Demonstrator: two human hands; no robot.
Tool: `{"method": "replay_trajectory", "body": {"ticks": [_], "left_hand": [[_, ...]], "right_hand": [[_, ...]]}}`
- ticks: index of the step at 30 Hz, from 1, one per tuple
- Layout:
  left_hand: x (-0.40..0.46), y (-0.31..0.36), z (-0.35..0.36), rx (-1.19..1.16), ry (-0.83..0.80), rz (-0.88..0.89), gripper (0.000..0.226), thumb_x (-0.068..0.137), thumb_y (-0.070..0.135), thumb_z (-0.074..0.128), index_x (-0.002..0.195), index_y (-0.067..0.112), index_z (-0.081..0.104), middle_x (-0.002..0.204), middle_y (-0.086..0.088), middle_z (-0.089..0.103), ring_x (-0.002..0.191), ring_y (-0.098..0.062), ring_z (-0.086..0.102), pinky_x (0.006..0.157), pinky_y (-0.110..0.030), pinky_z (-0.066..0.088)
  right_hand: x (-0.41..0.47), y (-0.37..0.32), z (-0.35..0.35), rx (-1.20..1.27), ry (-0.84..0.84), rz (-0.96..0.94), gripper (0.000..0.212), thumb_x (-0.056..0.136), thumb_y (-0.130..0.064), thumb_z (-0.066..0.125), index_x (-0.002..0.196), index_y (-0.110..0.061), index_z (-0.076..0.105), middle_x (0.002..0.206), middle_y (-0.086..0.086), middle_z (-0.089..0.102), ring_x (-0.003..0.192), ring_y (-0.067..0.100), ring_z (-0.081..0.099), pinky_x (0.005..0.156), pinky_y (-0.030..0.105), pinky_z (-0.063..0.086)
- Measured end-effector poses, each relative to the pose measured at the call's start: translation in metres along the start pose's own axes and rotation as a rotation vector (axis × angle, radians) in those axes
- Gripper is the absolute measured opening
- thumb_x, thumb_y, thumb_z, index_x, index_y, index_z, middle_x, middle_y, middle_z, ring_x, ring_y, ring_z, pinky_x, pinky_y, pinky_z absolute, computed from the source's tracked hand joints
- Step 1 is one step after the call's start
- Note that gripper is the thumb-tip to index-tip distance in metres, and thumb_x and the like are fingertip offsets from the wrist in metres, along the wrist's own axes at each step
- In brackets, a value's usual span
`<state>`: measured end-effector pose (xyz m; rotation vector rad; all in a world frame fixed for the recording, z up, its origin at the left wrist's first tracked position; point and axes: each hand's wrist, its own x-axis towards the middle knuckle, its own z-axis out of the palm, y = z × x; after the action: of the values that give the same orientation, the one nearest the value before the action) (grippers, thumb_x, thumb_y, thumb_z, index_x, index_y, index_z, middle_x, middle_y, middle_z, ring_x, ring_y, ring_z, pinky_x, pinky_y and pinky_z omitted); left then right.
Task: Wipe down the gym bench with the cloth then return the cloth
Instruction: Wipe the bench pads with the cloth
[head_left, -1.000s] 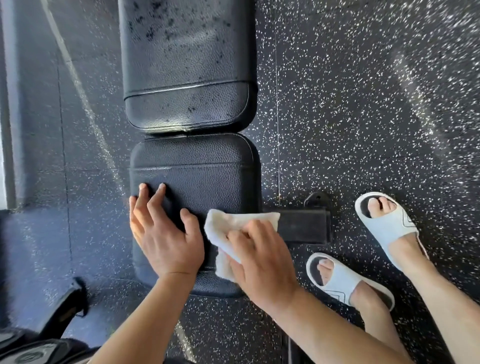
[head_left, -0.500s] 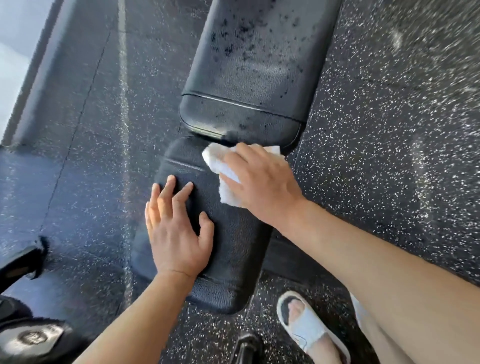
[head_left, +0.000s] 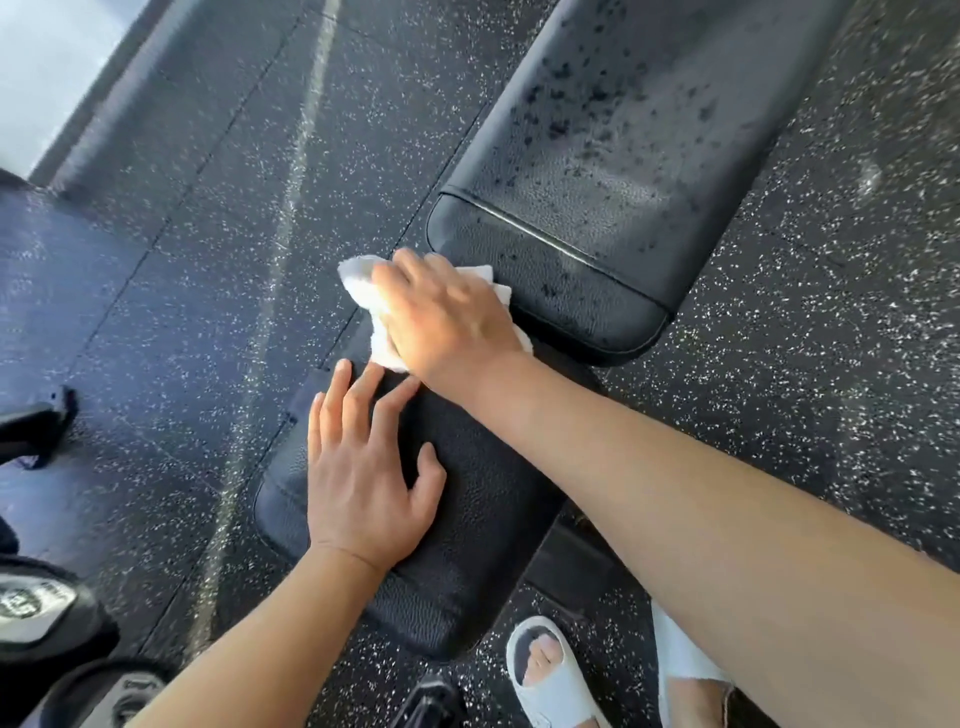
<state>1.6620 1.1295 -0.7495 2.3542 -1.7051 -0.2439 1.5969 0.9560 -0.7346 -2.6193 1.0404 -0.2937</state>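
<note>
Left edge of the frame: dark gym gear, partly cut off, can't tell what it is. Speckled rubber floor all around.

Lower centre: left hand lies flat on the seat pad of the bench, fingers straight and slightly spread, thumb out to the side; holding nothing, likely just bracing.

Centre of the frame: right hand presses the white cloth on the far end of the seat pad, right at the gap before the back pad. Fingers look laid over the cloth, somewhat together; motion blur, so whether they curl into it I cannot tell. Cloth bunched, sticking out on the left and far side of the hand.

Upper right: back pad is covered in dark droplets and wet specks, looks unwiped. Seat pad looks clean and matte where visible.

Bottom right: two feet in white slides on the floor.

Judgement: early to mid task. Seat pad about done, the whole back pad left, then cloth return; no return spot in view.
</note>
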Motion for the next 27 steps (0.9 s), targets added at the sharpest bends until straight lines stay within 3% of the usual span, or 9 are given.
{"method": "replay_trajectory", "body": {"ticks": [5, 8, 12, 15, 17, 20, 22, 24, 27], "left_hand": [[0.001, 0.002, -0.002, 0.014, -0.024, -0.011, 0.060, 0.090, 0.042, 0.050, 0.146, 0.020, 0.050, 0.162, -0.010, 0.039, 0.158, -0.039, 0.022, 0.129, -0.057, 0.016], [0.001, 0.000, -0.001, 0.023, -0.028, -0.008, 0.061, 0.090, 0.044, 0.051, 0.145, 0.019, 0.051, 0.162, -0.009, 0.039, 0.159, -0.037, 0.021, 0.129, -0.055, 0.014], [0.001, 0.000, -0.001, 0.008, -0.014, 0.001, 0.062, 0.088, 0.044, 0.054, 0.146, 0.020, 0.055, 0.166, -0.006, 0.037, 0.160, -0.036, 0.020, 0.128, -0.059, 0.016], [0.000, 0.000, -0.001, -0.011, -0.020, -0.004, 0.061, 0.088, 0.043, 0.055, 0.145, 0.020, 0.056, 0.166, -0.007, 0.037, 0.159, -0.038, 0.022, 0.128, -0.060, 0.017], [0.001, 0.000, -0.002, -0.027, -0.014, 0.001, 0.061, 0.088, 0.042, 0.057, 0.144, 0.020, 0.057, 0.165, -0.008, 0.038, 0.159, -0.039, 0.022, 0.128, -0.060, 0.017], [0.001, -0.001, -0.002, -0.036, -0.007, 0.005, 0.061, 0.086, 0.041, 0.059, 0.143, 0.022, 0.057, 0.164, -0.008, 0.040, 0.159, -0.039, 0.023, 0.129, -0.058, 0.016], [0.001, -0.002, -0.001, -0.041, -0.005, 0.003, 0.062, 0.084, 0.041, 0.061, 0.143, 0.023, 0.058, 0.164, -0.007, 0.040, 0.159, -0.038, 0.024, 0.129, -0.057, 0.015], [0.001, -0.003, -0.001, -0.048, -0.014, 0.007, 0.062, 0.084, 0.041, 0.061, 0.144, 0.023, 0.058, 0.164, -0.007, 0.040, 0.159, -0.038, 0.024, 0.129, -0.059, 0.016], [0.001, -0.004, -0.002, -0.052, -0.029, 0.005, 0.063, 0.085, 0.042, 0.061, 0.145, 0.024, 0.058, 0.166, -0.007, 0.039, 0.159, -0.038, 0.023, 0.128, -0.061, 0.019]], "right_hand": [[0.036, -0.004, 0.008, 0.049, -0.076, -0.035, 0.024, 0.099, -0.025, 0.051, 0.122, -0.026, 0.058, 0.115, -0.003, 0.059, 0.108, 0.023, 0.058, 0.074, 0.034, 0.039], [-0.010, 0.015, -0.001, -0.031, -0.151, -0.139, 0.030, 0.102, -0.032, 0.031, 0.121, -0.023, 0.052, 0.122, 0.001, 0.055, 0.112, 0.026, 0.054, 0.086, 0.042, 0.045], [-0.094, 0.068, -0.029, -0.022, -0.050, -0.156, 0.027, 0.099, -0.034, 0.057, 0.118, -0.019, 0.069, 0.110, -0.003, 0.067, 0.100, 0.020, 0.061, 0.080, 0.033, 0.048], [-0.117, 0.085, -0.040, -0.216, -0.138, -0.290, 0.033, 0.107, -0.032, 0.041, 0.114, -0.020, 0.072, 0.105, -0.004, 0.066, 0.094, 0.018, 0.061, 0.072, 0.030, 0.050], [-0.092, 0.080, -0.048, -0.213, -0.091, -0.301, 0.029, 0.103, -0.037, 0.049, 0.107, -0.018, 0.071, 0.099, -0.002, 0.064, 0.087, 0.019, 0.062, 0.066, 0.029, 0.048], [-0.016, 0.067, -0.058, -0.006, 0.087, -0.192, 0.028, 0.097, -0.037, 0.057, 0.106, -0.012, 0.066, 0.100, 0.004, 0.063, 0.090, 0.024, 0.060, 0.065, 0.033, 0.047], [0.032, 0.062, -0.054, 0.042, 0.040, -0.115, 0.030, 0.098, -0.037, 0.057, 0.117, -0.014, 0.062, 0.106, 0.004, 0.060, 0.098, 0.027, 0.058, 0.070, 0.041, 0.048], [0.055, 0.061, -0.042, -0.117, -0.080, -0.118, 0.036, 0.102, -0.040, 0.057, 0.128, -0.016, 0.061, 0.111, 0.006, 0.058, 0.104, 0.030, 0.056, 0.073, 0.046, 0.053], [0.049, 0.070, -0.036, -0.210, -0.109, -0.154, 0.041, 0.100, -0.040, 0.060, 0.128, -0.011, 0.064, 0.114, 0.008, 0.060, 0.103, 0.030, 0.056, 0.075, 0.044, 0.052]]}}
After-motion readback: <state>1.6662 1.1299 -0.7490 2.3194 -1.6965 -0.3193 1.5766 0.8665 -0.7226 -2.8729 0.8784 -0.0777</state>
